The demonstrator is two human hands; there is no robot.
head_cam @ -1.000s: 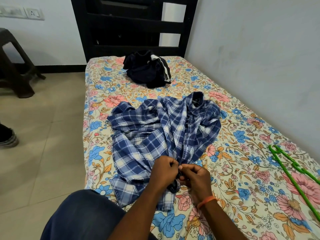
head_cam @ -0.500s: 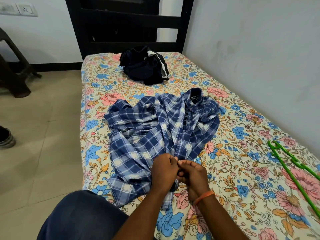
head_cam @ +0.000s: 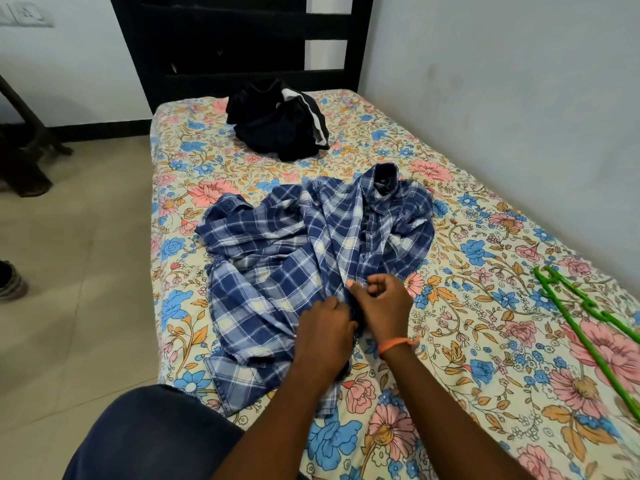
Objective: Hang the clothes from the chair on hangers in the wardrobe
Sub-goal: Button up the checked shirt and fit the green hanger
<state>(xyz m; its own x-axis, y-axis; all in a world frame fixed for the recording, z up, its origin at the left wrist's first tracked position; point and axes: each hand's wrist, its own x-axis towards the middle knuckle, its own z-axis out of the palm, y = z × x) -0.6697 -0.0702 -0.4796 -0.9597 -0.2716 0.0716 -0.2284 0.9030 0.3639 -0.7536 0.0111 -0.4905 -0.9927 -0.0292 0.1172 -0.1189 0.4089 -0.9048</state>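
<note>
A blue and white checked shirt (head_cam: 294, 251) lies crumpled on the floral bedsheet (head_cam: 467, 341), collar toward the headboard. My left hand (head_cam: 325, 327) and my right hand (head_cam: 381, 303) meet at the shirt's front edge near its lower part. Both pinch the fabric there, fingers curled; what lies between them is hidden. A green hanger (head_cam: 588, 323) lies on the bed at the right. A dark garment with a white stripe (head_cam: 280, 121) sits bunched near the headboard.
A black headboard (head_cam: 242, 39) stands at the far end and a grey wall runs along the bed's right side. A dark stool (head_cam: 24, 147) is on the tiled floor at the left, and a shoe (head_cam: 10, 282) shows at the left edge. My knee (head_cam: 149, 434) is at the bottom.
My right hand has moved a little up the shirt's front edge, away from me. The left hand stays on the fabric just below it. The view has shifted slightly.
</note>
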